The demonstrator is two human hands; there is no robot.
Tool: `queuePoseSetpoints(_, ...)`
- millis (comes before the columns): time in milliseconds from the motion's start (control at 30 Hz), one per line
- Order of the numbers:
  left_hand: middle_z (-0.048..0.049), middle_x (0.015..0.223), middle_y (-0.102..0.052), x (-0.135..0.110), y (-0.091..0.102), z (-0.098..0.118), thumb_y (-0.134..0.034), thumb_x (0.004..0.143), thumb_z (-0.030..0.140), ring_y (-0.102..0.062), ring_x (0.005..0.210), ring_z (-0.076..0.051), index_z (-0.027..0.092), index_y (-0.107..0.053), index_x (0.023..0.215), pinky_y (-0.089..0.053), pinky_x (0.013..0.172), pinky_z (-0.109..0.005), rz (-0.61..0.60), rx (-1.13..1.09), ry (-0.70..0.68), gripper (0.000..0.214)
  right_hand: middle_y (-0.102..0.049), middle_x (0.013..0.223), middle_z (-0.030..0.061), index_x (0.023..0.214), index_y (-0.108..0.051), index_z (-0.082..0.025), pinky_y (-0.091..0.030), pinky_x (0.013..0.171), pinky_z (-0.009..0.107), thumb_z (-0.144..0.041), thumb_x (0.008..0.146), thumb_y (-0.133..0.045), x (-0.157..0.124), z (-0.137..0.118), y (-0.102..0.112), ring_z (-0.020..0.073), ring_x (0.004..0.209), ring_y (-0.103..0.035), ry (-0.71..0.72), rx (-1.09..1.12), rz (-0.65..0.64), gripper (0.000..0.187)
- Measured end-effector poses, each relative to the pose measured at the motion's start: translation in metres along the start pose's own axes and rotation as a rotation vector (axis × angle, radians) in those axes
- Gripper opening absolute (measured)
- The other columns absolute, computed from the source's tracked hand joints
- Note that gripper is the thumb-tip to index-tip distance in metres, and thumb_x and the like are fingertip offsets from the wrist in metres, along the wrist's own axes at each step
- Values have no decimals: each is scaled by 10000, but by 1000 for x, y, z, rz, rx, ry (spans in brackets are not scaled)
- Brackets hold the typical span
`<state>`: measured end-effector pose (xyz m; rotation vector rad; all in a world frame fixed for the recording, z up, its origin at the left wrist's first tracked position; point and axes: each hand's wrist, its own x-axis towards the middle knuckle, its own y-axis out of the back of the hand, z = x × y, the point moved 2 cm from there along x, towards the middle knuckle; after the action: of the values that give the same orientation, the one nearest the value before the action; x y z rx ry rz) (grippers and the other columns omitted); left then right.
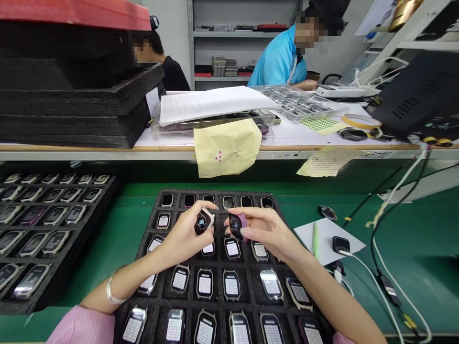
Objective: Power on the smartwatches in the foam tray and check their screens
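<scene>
Above a black foam tray (150, 210) my left hand (188, 231) is closed around a silver smartwatch case (203, 221) with a lit dark screen. Beside it, my right hand (263, 228) grips a purple smartwatch case (236, 225) between thumb and fingers; its screen is lit too. The two watches are apart, with faces turned toward me. Under my hands, rows of strapless watches sit in the tray's square pockets. Many, such as a watch in the middle (204, 284), show white screens, while those in the far row look dark.
A second foam tray of watches (53, 224) lies at left. On the right are a white paper (304, 234), a green pen (315, 241), a cabled black device (340, 244) and loose cables. Stacked foam trays (71, 114) stand on the shelf; two people work behind it.
</scene>
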<state>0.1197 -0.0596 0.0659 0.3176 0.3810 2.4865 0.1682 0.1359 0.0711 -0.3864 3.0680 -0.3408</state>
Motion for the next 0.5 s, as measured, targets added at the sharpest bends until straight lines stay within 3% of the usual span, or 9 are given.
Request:
queuePoseSetpoints(367,2,940,-601,-4,0,3,-544,829,145,-571,816,-151,219,-488,1170,-446,752,-252,13,-15,-28,354,-734,1005,71,1129,-707,-212,-540,852,341,-251,770,-776,-3,-3,-1,216,891,-701,41,24,-33,367)
queuePoseSetpoints(500,-14,990,-612,-4,0,1,-547,842,158,-579,899,-168,218,-497,1168,-448,833,-284,9,-10,-32,335,-726,1044,72,1137,-701,-218,-532,871,348,-248,790,-763,-2,-3,-2,225,926,-696,10,19,-37,354)
